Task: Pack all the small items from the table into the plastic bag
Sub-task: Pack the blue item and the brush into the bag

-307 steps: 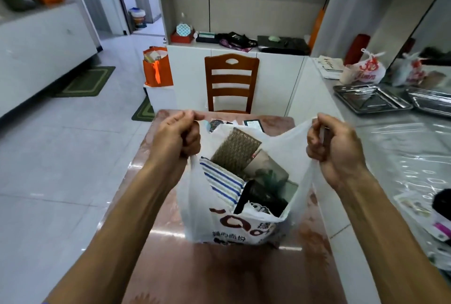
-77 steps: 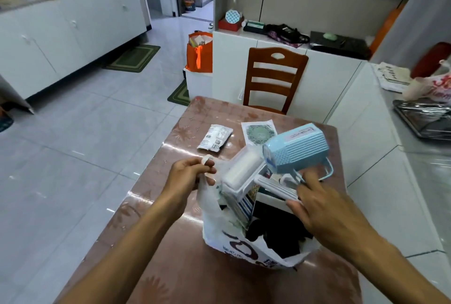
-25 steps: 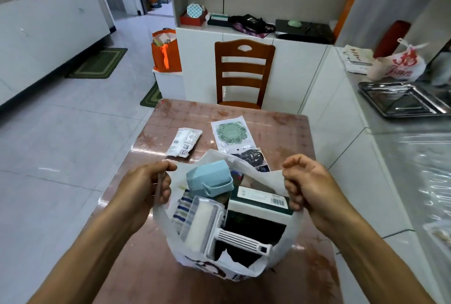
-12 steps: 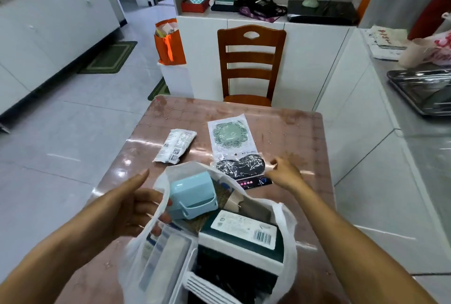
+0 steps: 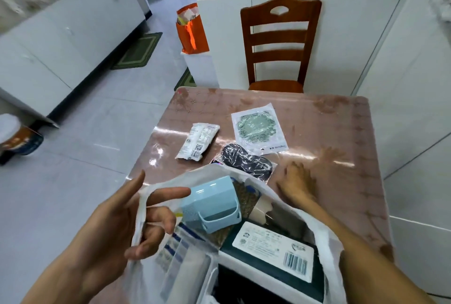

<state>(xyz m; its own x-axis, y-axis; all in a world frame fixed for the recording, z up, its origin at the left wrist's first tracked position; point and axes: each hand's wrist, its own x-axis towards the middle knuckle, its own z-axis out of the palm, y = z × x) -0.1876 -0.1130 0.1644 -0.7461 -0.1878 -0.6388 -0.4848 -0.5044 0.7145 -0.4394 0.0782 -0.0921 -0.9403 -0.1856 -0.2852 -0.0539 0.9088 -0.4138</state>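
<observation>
Tabletop (image 5: 329, 130): dark packet (image 5: 246, 161) crosswise, right hand (image 5: 295, 181) flat beside it, left hand (image 5: 117, 225) spread.

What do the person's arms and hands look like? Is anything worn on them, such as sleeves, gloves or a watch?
The left hand and the right hand are bare: no gloves, no visible rings. The left forearm and right forearm are bare too; no sleeve, watch or bracelet shows.
</observation>
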